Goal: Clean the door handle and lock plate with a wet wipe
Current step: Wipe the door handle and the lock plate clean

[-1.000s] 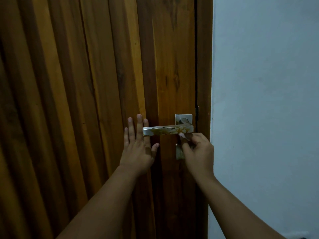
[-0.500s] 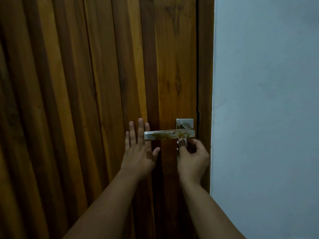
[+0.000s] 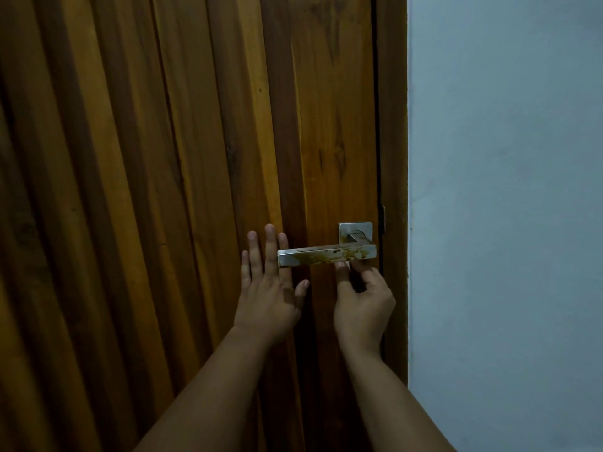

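**Two hands at a stained lever handle on a wooden door**

Nearest the camera, two bare forearms rise from the lower edge of the view toward the door. The left hand [image 3: 266, 288] lies flat against the wood with its fingers straight and slightly spread, thumb out to the right; it holds nothing, and its fingertips reach up just behind the free end of the handle. The right hand [image 3: 362, 300] is curled directly beneath the handle's pivot end, thumb and forefinger pinched together close under the bar. A small pale scrap shows between them, probably the wet wipe [image 3: 346, 265], though the dim light and the fingers hide most of it. The lock plate below the handle is covered by this hand and cannot be made out.

The door handle [image 3: 326, 255] is a square-section metal lever with its long axis horizontal; its free end points left and its pivot end sits at the right, near the door's edge. Brownish-orange stains blotch its front face, heaviest toward the right half. Behind the pivot, a square metal rose [image 3: 355, 230] is fixed to the wood.

The door [image 3: 163, 190] is built of vertical brown boards of varying tone. To its right run a dark gap, a narrow wooden frame [image 3: 393, 125], and then a plain pale blue-grey wall [image 3: 505, 190].
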